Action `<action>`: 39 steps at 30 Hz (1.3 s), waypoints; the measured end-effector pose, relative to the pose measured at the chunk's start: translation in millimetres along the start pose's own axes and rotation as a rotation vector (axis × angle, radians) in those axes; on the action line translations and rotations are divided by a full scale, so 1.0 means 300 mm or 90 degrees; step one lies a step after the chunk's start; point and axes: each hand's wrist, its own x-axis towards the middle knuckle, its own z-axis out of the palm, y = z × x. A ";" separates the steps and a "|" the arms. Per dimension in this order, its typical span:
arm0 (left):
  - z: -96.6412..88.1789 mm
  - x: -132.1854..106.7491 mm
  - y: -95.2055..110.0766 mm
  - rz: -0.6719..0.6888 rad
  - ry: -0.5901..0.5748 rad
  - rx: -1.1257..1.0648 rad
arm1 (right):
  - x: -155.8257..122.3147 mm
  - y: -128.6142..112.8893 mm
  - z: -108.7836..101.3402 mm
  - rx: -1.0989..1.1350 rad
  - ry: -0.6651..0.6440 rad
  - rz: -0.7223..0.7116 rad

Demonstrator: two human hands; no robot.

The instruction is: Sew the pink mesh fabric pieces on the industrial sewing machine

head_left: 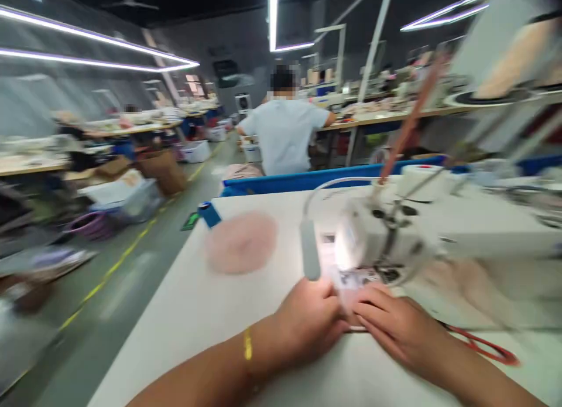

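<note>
At the front of a white sewing machine (362, 234), both hands work on a small piece of light pink fabric (349, 298). My left hand (307, 316) is closed, its thumb and curled fingers at the fabric's left edge. From the other side my right hand (397, 328) grips the fabric, its fingers bent over the near right part. The fabric's far end lies under the machine head, close to the presser foot area, which is blurred. A grey lamp (311, 249) on a bent neck hangs just beyond my left hand. Red-handled scissors (492, 348) lie beside my right forearm.
A blurred round pink pile (241, 243) sits on the white table (175, 313), near a blue spool (209, 214). A white thread cone (421, 181) stands behind the machine. Beyond a blue trough (298, 180), a person (285, 129) sits facing away. Boxes (127, 196) line the left aisle.
</note>
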 end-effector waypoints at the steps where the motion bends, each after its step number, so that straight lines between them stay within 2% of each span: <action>1: 0.010 0.010 -0.020 0.023 0.022 -0.019 | 0.002 -0.011 -0.025 -0.011 -0.023 0.011; 3: 0.025 0.027 -0.045 0.065 0.036 -0.068 | 0.030 -0.019 -0.052 -0.023 -0.017 0.043; 6: 0.028 0.035 -0.045 0.066 0.010 -0.085 | 0.061 -0.017 -0.066 -0.037 -0.042 0.062; 15: 0.032 0.043 -0.014 0.098 0.032 -0.065 | 0.045 -0.012 -0.076 -0.063 -0.059 0.073; 25: 0.033 0.045 -0.010 0.096 0.044 -0.020 | 0.051 -0.004 -0.062 -0.090 -0.033 0.079; 32: 0.039 0.061 -0.022 0.110 0.079 0.000 | 0.061 0.010 -0.052 -0.108 0.001 0.097; 39: 0.043 0.037 -0.014 0.125 0.064 -0.008 | 0.049 0.006 -0.044 -0.075 -0.005 0.056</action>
